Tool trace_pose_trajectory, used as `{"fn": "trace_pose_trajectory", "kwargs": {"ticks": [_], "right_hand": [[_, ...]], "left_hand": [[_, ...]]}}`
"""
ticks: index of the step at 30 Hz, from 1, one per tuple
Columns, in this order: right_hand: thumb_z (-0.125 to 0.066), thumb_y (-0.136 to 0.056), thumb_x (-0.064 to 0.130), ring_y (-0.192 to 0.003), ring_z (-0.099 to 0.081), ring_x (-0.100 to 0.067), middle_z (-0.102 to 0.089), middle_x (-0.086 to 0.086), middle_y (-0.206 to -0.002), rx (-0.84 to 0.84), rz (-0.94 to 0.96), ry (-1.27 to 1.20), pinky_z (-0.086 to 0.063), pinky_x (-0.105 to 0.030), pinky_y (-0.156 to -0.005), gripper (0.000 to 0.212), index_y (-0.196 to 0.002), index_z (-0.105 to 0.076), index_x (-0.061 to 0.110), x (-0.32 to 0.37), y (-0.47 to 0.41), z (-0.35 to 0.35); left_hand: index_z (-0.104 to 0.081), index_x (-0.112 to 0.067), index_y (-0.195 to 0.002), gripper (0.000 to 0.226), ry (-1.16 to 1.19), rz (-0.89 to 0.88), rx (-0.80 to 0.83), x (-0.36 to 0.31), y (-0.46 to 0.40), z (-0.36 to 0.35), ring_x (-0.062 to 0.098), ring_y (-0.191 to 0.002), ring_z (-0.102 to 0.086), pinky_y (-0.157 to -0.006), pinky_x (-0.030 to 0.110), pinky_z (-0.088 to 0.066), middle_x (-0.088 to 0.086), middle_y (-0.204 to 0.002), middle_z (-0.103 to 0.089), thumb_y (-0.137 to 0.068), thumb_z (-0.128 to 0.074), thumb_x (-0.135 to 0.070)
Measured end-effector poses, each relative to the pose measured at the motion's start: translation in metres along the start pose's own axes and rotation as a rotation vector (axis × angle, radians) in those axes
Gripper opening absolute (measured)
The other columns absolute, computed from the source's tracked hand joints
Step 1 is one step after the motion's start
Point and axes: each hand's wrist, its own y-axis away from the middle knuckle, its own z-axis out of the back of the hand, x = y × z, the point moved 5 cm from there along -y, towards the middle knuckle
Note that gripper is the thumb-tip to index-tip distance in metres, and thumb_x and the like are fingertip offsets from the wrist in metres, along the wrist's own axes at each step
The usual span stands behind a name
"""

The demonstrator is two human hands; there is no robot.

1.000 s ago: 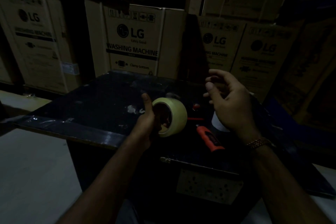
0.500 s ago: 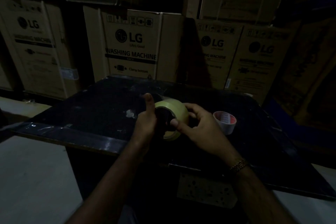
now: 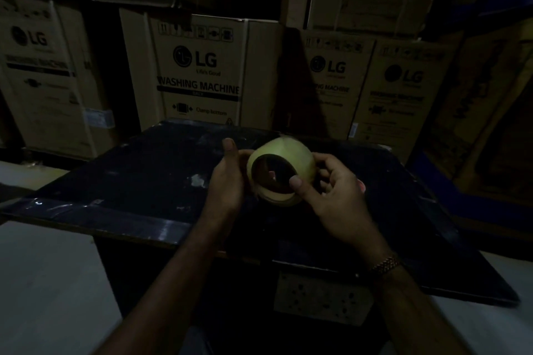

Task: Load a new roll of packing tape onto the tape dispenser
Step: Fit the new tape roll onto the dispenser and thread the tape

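Two hands hold a pale yellow roll of packing tape point(image 3: 281, 174) at the centre of the frame, above a dark surface point(image 3: 138, 181): the left hand point(image 3: 226, 181) cups the roll's left side with its thumb upright, and the right hand point(image 3: 331, 193) grips the right side, its thumb pressed on the rim of the core and its fingers curled round the outside. The roll's open core faces the camera. Cardboard boxes point(image 3: 202, 72) printed "LG WASHING MACHINE" stand stacked across the upper half of the frame, behind the surface.
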Motion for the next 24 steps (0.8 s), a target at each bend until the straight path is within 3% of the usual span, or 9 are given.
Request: {"fn": "trace_pose_trajectory", "kwargs": {"ticks": [2,4,7,10,13,17,20,22,24], "right_hand": [[-0.077,-0.086,0.029,-0.108,-0.074,-0.005,-0.072,-0.001,-0.123,-0.070,-0.004,-0.051,-0.061,-0.020,-0.082,0.049,-0.131,-0.058,0.020,0.000,-0.003,0.015],[-0.075,-0.083,0.035,-0.114,-0.074,-0.015,-0.073,-0.007,-0.126,-0.162,-0.011,-0.091,-0.062,-0.025,-0.087,0.063,-0.137,-0.057,0.009,-0.004,-0.007,0.033],[-0.071,-0.092,0.030,-0.116,-0.073,-0.020,-0.073,-0.010,-0.127,-0.246,-0.043,-0.111,-0.063,-0.033,-0.092,0.056,-0.140,-0.055,0.006,-0.012,-0.011,0.056],[-0.069,-0.097,0.023,-0.116,-0.072,-0.023,-0.072,-0.013,-0.129,-0.287,-0.083,-0.094,-0.064,-0.028,-0.087,0.050,-0.142,-0.053,0.005,-0.022,-0.012,0.072],[-0.068,-0.098,0.021,-0.111,-0.075,-0.022,-0.072,-0.017,-0.128,-0.309,-0.117,-0.068,-0.064,-0.027,-0.086,0.049,-0.141,-0.053,0.004,-0.032,-0.010,0.078],[-0.066,-0.100,0.019,-0.091,-0.079,-0.005,-0.073,-0.013,-0.121,-0.315,-0.148,-0.046,-0.063,-0.021,-0.080,0.047,-0.142,-0.052,0.004,-0.041,-0.007,0.080],[-0.066,-0.100,0.027,-0.105,-0.077,-0.015,-0.075,-0.009,-0.123,-0.350,-0.177,-0.055,-0.062,-0.039,-0.096,0.050,-0.145,-0.052,0.009,-0.048,-0.008,0.080],[-0.066,-0.101,0.031,-0.112,-0.075,-0.020,-0.077,-0.006,-0.120,-0.368,-0.206,-0.079,-0.059,-0.046,-0.101,0.048,-0.143,-0.054,0.012,-0.052,-0.008,0.080],[-0.063,-0.103,0.028,-0.103,-0.077,-0.014,-0.079,-0.004,-0.109,-0.371,-0.230,-0.119,-0.064,-0.034,-0.088,0.043,-0.141,-0.056,0.010,-0.055,-0.009,0.079]], "left_hand": [[-0.070,-0.015,-0.123,0.064,0.026,0.024,-0.020,0.003,0.000,0.000,0.030,-0.100,-0.078,-0.085,0.050,-0.065,0.010,-0.107,-0.080,-0.108,-0.030,-0.063],[-0.069,-0.018,-0.120,0.046,0.002,0.077,-0.054,0.012,-0.003,0.001,0.029,-0.103,-0.075,-0.092,0.054,-0.064,0.008,-0.110,-0.076,-0.110,-0.042,-0.054],[-0.069,-0.018,-0.120,0.032,-0.146,0.101,-0.066,0.027,-0.011,-0.005,0.022,-0.104,-0.072,-0.094,0.046,-0.061,0.005,-0.116,-0.075,-0.110,-0.050,-0.042],[-0.066,-0.017,-0.127,0.025,-0.276,0.092,-0.060,0.038,-0.016,-0.016,0.017,-0.103,-0.067,-0.086,0.035,-0.056,0.005,-0.124,-0.072,-0.110,-0.053,-0.031],[-0.061,-0.017,-0.136,0.035,-0.316,0.092,-0.059,0.048,-0.016,-0.024,0.021,-0.115,-0.066,-0.100,0.043,-0.057,0.006,-0.132,-0.067,-0.107,-0.058,-0.036],[-0.056,-0.018,-0.142,0.077,-0.375,0.172,0.013,0.054,-0.019,-0.033,0.030,-0.126,-0.063,-0.108,0.052,-0.054,0.008,-0.139,-0.064,-0.092,-0.055,-0.076],[-0.061,-0.023,-0.141,0.121,-0.507,0.303,0.084,0.061,-0.033,-0.042,0.034,-0.131,-0.059,-0.111,0.055,-0.049,0.007,-0.139,-0.066,-0.059,-0.041,-0.110],[-0.062,-0.023,-0.142,0.120,-0.575,0.362,0.120,0.058,-0.041,-0.047,0.036,-0.131,-0.060,-0.109,0.056,-0.050,0.009,-0.141,-0.065,-0.056,-0.055,-0.106],[-0.056,-0.011,-0.143,0.094,-0.684,0.352,0.137,0.048,-0.044,-0.052,0.036,-0.131,-0.060,-0.109,0.051,-0.052,0.015,-0.141,-0.062,-0.078,-0.073,-0.077]]}}
